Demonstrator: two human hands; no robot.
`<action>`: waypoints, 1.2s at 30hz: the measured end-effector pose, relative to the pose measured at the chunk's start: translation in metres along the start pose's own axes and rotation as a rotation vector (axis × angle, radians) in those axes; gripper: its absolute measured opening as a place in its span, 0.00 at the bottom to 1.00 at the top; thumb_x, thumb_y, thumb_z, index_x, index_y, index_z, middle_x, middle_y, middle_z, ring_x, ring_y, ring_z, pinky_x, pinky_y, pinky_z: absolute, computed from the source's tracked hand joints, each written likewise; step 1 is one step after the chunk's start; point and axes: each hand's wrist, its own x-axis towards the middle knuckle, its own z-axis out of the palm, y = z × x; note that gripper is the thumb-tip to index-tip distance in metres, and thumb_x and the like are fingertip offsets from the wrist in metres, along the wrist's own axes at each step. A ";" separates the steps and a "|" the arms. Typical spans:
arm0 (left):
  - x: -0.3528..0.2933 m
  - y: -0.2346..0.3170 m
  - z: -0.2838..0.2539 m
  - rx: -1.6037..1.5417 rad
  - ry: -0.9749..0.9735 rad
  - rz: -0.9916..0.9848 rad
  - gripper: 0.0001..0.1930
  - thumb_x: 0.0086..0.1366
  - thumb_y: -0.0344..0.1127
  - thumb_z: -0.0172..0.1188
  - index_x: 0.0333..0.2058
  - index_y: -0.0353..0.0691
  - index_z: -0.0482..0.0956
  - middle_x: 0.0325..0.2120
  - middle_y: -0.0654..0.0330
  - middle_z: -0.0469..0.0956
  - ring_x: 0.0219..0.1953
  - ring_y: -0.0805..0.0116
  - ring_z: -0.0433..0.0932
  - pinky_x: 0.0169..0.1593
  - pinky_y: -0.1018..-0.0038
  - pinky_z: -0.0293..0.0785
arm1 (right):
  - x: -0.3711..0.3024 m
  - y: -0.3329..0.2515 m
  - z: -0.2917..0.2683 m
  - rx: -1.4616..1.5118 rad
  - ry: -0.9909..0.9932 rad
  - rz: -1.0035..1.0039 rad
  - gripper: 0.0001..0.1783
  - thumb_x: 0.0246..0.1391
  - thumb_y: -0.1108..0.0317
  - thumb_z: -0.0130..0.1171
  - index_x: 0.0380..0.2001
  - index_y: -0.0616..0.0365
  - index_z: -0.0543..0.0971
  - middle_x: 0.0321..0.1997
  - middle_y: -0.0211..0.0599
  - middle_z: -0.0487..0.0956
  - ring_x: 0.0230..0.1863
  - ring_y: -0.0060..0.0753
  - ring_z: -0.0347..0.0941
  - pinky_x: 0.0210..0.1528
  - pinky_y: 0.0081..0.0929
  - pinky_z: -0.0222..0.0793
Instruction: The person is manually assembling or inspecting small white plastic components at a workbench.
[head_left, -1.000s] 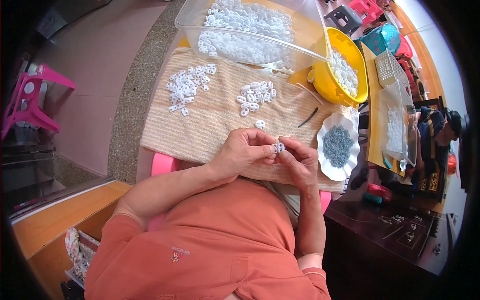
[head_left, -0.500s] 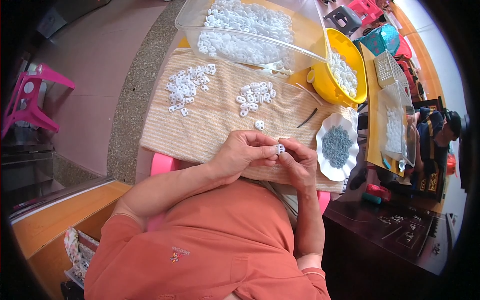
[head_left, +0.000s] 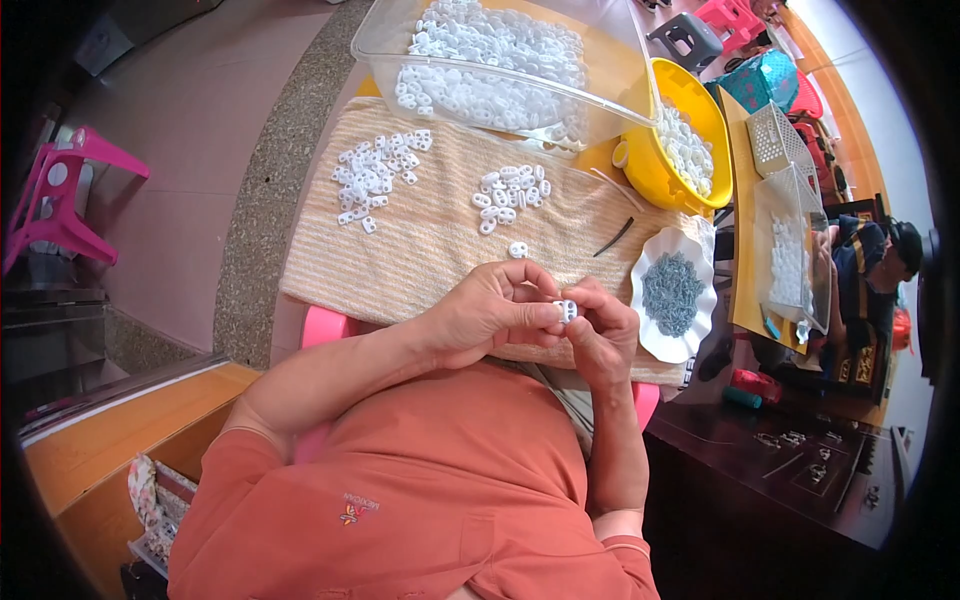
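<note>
Between the fingertips of my two hands is a small white plastic piece with holes (head_left: 569,311). My left hand (head_left: 482,312) pinches it with thumb and forefinger, and my right hand (head_left: 606,328) grips its other side. Just beyond my hands a single white piece (head_left: 518,250) lies on the striped towel (head_left: 420,265). A small pile of oval white pieces (head_left: 512,192) lies farther back. Squarer white pieces (head_left: 372,175) are heaped at the towel's left. To the right, a white wavy-rimmed dish (head_left: 649,337) holds many small grey metal parts (head_left: 673,293), too small to name.
A large clear bin (head_left: 372,45) full of white pieces stands at the back. Beside it is a yellow tub (head_left: 715,120) with more. A dark thin strip (head_left: 613,237) lies near the dish. Another person (head_left: 865,250) sits at the far right by a clear box (head_left: 815,205).
Both hands have shifted slightly right and nearer me with the white piece. The piece has turned, showing its holes more plainly, and my left fingers have loosened a little.
</note>
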 end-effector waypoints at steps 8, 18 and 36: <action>0.000 -0.001 -0.004 0.055 -0.075 0.013 0.06 0.61 0.29 0.62 0.32 0.39 0.73 0.30 0.61 0.79 0.33 0.73 0.80 0.39 0.78 0.80 | -0.002 -0.010 0.001 -0.052 -0.037 -0.136 0.16 0.50 0.68 0.66 0.41 0.66 0.79 0.32 0.29 0.72 0.32 0.20 0.64 0.35 0.17 0.58; -0.002 -0.003 0.002 0.142 -0.105 0.075 0.06 0.61 0.29 0.62 0.31 0.37 0.73 0.28 0.61 0.78 0.30 0.75 0.78 0.37 0.79 0.77 | -0.002 -0.027 0.000 -0.181 -0.103 -0.129 0.14 0.48 0.77 0.64 0.40 0.66 0.79 0.34 0.32 0.74 0.33 0.20 0.66 0.35 0.16 0.60; 0.005 0.012 -0.009 0.803 0.286 0.503 0.06 0.59 0.30 0.64 0.34 0.36 0.79 0.28 0.62 0.80 0.31 0.76 0.79 0.36 0.80 0.75 | 0.077 -0.068 -0.089 -0.684 0.409 -0.422 0.07 0.57 0.73 0.53 0.37 0.62 0.77 0.31 0.37 0.78 0.31 0.29 0.74 0.36 0.24 0.69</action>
